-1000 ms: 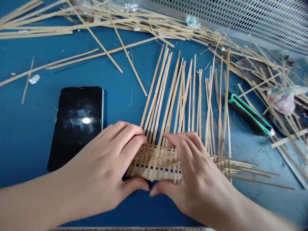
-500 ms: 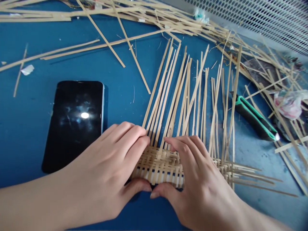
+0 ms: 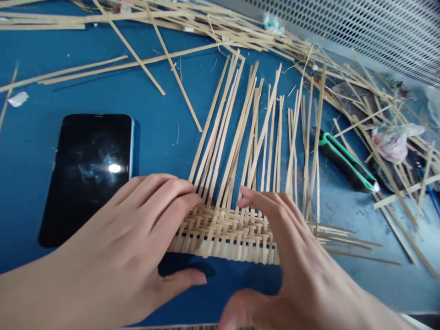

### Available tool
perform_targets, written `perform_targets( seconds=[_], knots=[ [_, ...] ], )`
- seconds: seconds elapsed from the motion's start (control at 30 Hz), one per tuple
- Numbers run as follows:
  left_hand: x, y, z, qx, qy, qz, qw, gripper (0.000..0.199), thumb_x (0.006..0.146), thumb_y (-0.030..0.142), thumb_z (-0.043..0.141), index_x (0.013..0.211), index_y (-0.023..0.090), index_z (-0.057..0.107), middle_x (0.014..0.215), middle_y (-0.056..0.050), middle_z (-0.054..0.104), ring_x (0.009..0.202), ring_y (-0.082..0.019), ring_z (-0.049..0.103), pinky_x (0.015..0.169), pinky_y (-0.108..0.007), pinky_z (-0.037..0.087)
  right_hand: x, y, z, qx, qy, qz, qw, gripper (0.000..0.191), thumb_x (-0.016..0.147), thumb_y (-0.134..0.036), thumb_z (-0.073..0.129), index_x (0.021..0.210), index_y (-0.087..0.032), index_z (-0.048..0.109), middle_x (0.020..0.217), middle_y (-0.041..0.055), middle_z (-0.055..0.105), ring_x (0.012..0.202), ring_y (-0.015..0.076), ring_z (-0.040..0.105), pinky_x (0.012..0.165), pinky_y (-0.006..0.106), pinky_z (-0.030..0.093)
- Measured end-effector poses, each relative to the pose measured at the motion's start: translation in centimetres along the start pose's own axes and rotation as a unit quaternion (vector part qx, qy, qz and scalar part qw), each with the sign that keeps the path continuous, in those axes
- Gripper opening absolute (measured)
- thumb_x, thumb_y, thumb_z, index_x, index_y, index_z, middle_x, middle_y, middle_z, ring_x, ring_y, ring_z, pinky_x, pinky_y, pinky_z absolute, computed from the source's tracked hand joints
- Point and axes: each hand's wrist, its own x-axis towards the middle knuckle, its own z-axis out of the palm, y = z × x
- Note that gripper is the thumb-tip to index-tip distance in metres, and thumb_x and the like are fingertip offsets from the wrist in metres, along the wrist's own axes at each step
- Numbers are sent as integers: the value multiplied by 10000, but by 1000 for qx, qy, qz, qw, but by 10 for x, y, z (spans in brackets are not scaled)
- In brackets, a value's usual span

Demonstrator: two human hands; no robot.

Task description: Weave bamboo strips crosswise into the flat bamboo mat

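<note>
A partly woven mat of thin bamboo strips (image 3: 230, 227) lies on the blue table, its long loose strips fanning away from me and shorter ends sticking out to the right. My left hand (image 3: 151, 224) rests over the mat's left end, fingers curved at its far edge and thumb held off the near edge. Over the right part is my right hand (image 3: 292, 247), its index fingertip by the far edge of the weave and its thumb spread well apart toward me. Both hands have a wide gap between thumb and fingers, with nothing pinched.
A black-screened phone (image 3: 89, 178) lies left of my left hand. At right sits a green and black utility knife (image 3: 347, 160). Piled bamboo strips (image 3: 206, 20) run along the back, with crumpled plastic (image 3: 395, 142) at right and a perforated metal panel (image 3: 360, 32) behind.
Both thumbs have come away from the mat's near edge, and the hands have moved apart, uncovering more of the weave. The whole scene has shifted slightly left in view.
</note>
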Motion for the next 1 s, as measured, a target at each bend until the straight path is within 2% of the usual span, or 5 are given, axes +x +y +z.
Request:
perform_targets(
  seconds=[0.2,0.4,0.67,0.87,1.0],
  knots=[
    [10,18,4,-8,14,66,998,474,828,429,638,1174,122,533,1158,-123,564,1061,-325,491,841,-492,411,-24,24,-13,-41,7,38,998,894,811,-725,578,1335,-28,381,1127,194,586,1056,338,551,901,523,503],
    [44,36,16,-12,16,109,994,550,815,485,630,1147,52,561,1156,-158,554,1094,-341,480,871,-508,437,-32,38,-4,-5,-2,2,1000,881,759,-561,762,1336,-14,383,1141,163,577,1046,293,490,942,481,458],
    [57,44,15,-77,-29,54,995,407,722,368,723,1016,136,562,1113,-113,516,1105,-334,461,879,-529,449,-25,40,-7,30,-18,-29,999,666,774,-314,779,1237,32,448,1164,167,578,1025,277,494,959,451,409],
    [55,48,14,-103,-60,11,993,435,759,294,684,1125,156,496,1200,-104,459,1129,-315,428,906,-505,429,-25,40,-7,31,-24,-47,998,433,834,-190,622,1172,38,478,1165,189,554,1032,298,484,972,476,373],
    [54,50,15,-113,-67,7,991,399,796,241,628,1151,149,471,1199,-91,441,1124,-292,414,898,-466,402,-25,39,-4,31,-27,-47,998,406,857,-157,562,1187,60,470,1155,189,555,1024,297,486,965,477,367]
  ],
)
